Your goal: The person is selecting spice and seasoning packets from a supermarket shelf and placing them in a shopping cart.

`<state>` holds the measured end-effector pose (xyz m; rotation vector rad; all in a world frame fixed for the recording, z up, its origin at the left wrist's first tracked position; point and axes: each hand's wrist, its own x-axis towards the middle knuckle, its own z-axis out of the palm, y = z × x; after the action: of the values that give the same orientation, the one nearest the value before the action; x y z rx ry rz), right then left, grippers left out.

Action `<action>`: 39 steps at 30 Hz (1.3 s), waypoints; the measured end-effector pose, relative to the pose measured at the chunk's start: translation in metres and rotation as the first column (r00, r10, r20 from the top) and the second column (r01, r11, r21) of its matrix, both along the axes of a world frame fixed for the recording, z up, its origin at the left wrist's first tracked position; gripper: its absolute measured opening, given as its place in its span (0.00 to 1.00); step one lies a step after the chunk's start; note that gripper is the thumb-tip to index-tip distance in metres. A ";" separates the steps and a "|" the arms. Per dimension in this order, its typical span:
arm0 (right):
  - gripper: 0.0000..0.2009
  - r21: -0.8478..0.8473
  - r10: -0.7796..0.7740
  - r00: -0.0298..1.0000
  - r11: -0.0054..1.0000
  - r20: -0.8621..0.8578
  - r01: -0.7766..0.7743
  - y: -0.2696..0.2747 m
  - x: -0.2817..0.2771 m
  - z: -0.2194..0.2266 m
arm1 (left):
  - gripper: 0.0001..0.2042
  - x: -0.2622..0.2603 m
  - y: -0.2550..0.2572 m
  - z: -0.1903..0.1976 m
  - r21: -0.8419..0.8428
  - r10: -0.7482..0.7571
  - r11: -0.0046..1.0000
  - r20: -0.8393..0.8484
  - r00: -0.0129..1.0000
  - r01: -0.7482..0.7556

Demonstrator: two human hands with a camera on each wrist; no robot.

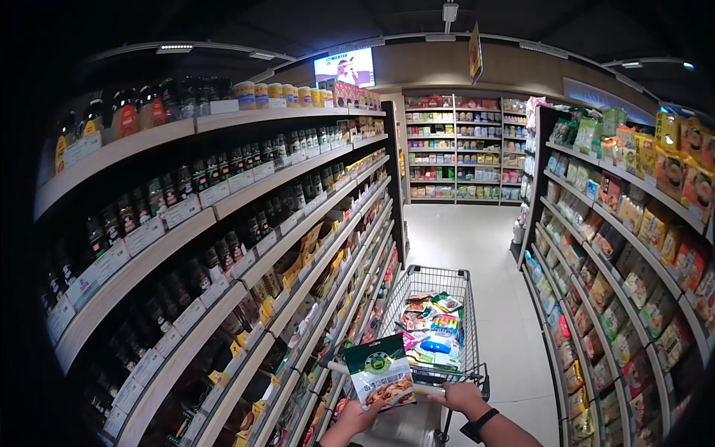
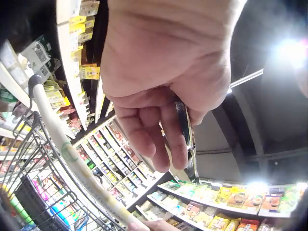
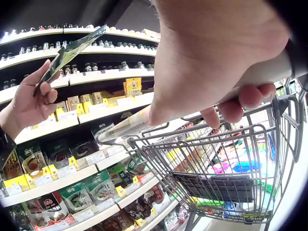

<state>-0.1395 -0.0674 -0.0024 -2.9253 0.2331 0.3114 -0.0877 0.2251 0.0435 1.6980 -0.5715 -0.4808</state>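
A green and white food packet [image 1: 378, 370] is pinched at its lower edge between the thumb and fingers of my left hand [image 1: 357, 417]. Its printed front, with a food picture at the bottom, faces the head camera; the left wrist view shows the packet [image 2: 184, 122] nearly edge-on. My right hand [image 1: 463, 398] wraps around the pale handle [image 3: 137, 124] of a wire shopping cart [image 3: 211, 168]. Inside the cart lies a pile of colourful packets [image 1: 439, 324]. A dark band [image 1: 480, 425] circles my right wrist.
Along the left runs a tall shelf [image 1: 246, 287] of jars, bottles and hanging packets, close beside the cart. Another shelf [image 1: 611, 261] of packets lines the right. Pale floor [image 1: 454, 235] stretches ahead to a stocked back shelf [image 1: 477, 149].
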 end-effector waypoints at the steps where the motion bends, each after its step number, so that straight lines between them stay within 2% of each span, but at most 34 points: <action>1: 0.41 -0.005 0.006 1.000 1.000 0.009 -0.006 -0.007 0.004 0.000 | 0.18 0.004 -0.006 0.001 0.024 0.034 0.999 0.126 0.991 -0.038; 3: 0.40 -0.014 0.012 1.000 1.000 0.015 -0.012 -0.022 0.016 -0.001 | 0.18 0.007 -0.018 -0.002 0.063 0.099 0.990 0.356 0.929 -0.129; 4: 0.40 0.008 0.013 1.000 1.000 0.022 -0.013 -0.031 0.024 -0.004 | 0.17 0.004 -0.028 0.007 -0.014 0.199 0.980 0.191 0.961 -0.200; 5: 0.39 0.003 0.022 0.999 1.000 0.050 -0.022 -0.038 0.031 -0.006 | 0.16 0.009 -0.033 -0.008 -0.149 0.256 0.959 0.098 0.962 -0.240; 7: 0.38 -0.015 0.046 0.992 0.999 0.116 -0.045 -0.054 0.047 -0.012 | 0.18 0.004 -0.037 0.008 -0.202 0.276 0.936 -0.089 0.957 -0.289; 8: 0.36 -0.006 0.062 0.986 0.998 0.157 -0.062 -0.063 0.057 -0.019 | 0.18 -0.003 -0.039 0.031 -0.174 0.332 0.932 0.053 0.942 -0.319; 9: 0.35 -0.021 0.057 0.993 0.998 0.100 -0.055 -0.067 0.070 -0.006 | 0.19 -0.005 -0.030 0.025 -0.077 0.432 0.899 -0.005 0.902 -0.431; 10: 0.33 -0.022 0.080 0.990 0.997 0.120 -0.078 -0.079 0.083 -0.014 | 0.20 -0.015 -0.041 0.044 -0.214 0.455 0.862 -0.074 0.887 -0.460; 11: 0.34 -0.001 0.106 0.986 0.994 0.126 -0.107 -0.087 0.091 -0.017 | 0.21 -0.028 -0.046 0.057 -0.221 0.540 0.823 0.018 0.841 -0.524; 13: 0.34 -0.004 0.117 0.976 0.993 0.182 -0.118 -0.101 0.108 -0.021 | 0.21 -0.040 -0.056 0.056 -0.350 0.604 0.719 -0.112 0.789 -0.600; 14: 0.33 0.000 0.113 0.980 0.993 0.162 -0.114 -0.107 0.116 -0.021 | 0.21 -0.046 -0.059 0.052 -0.346 0.624 0.719 -0.060 0.779 -0.603; 17: 0.31 0.027 0.128 0.980 0.991 0.153 -0.133 -0.124 0.137 -0.020 | 0.21 -0.071 -0.071 0.038 -0.392 0.672 0.644 -0.119 0.731 -0.657; 19: 0.30 0.027 0.149 0.974 0.987 0.168 -0.156 -0.136 0.152 -0.028 | 0.19 -0.091 -0.085 0.049 -0.405 0.729 0.601 -0.074 0.680 -0.689; 22: 0.30 0.046 0.150 0.975 0.986 0.165 -0.160 -0.151 0.165 -0.036 | 0.17 -0.118 -0.094 0.028 -0.399 0.846 0.488 -0.002 0.532 -0.777; 25: 0.32 0.075 0.124 0.982 0.988 0.143 -0.136 -0.153 0.163 -0.021 | 0.15 -0.143 -0.092 0.015 -0.264 0.896 0.443 0.167 0.411 -0.857; 26: 0.31 0.061 0.133 0.974 0.987 0.182 -0.146 -0.155 0.164 -0.027 | 0.17 -0.152 -0.092 0.025 -0.198 0.882 0.470 0.144 0.449 -0.860; 28: 0.30 0.063 0.143 0.961 0.985 0.236 -0.162 -0.162 0.165 -0.034 | 0.17 -0.160 -0.092 0.031 -0.174 0.860 0.505 0.179 0.477 -0.845; 31: 0.28 0.031 0.146 0.945 0.986 0.293 -0.162 -0.163 0.159 -0.035 | 0.16 -0.167 -0.090 0.032 -0.168 0.818 0.559 0.270 0.507 -0.812; 34: 0.26 0.026 0.148 0.899 0.984 0.411 -0.174 -0.165 0.156 -0.041 | 0.16 -0.180 -0.081 0.026 -0.152 0.763 0.635 0.276 0.584 -0.757; 35: 0.24 0.098 0.104 0.924 0.984 0.367 -0.149 -0.161 0.149 -0.031 | 0.15 -0.191 -0.078 0.031 -0.132 0.742 0.657 0.285 0.606 -0.742; 37: 0.23 0.272 0.073 0.840 0.928 0.537 -0.254 -0.174 0.158 -0.059 | 0.15 -0.215 -0.067 0.031 -0.127 0.712 0.684 0.327 0.621 -0.718; 38: 0.25 0.446 -0.022 0.854 0.860 0.519 -0.249 -0.170 0.154 -0.057 | 0.15 -0.229 -0.061 0.029 -0.142 0.701 0.692 0.365 0.612 -0.708; 39: 0.27 0.653 -0.138 0.812 0.676 0.568 -0.342 -0.163 0.157 -0.070 | 0.14 -0.241 -0.052 0.028 -0.155 0.691 0.698 0.402 0.601 -0.699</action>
<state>0.0178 -0.2302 -0.0724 -2.0653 -0.1475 -0.4113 -0.3287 0.1733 0.0718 1.8939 -0.1566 0.4886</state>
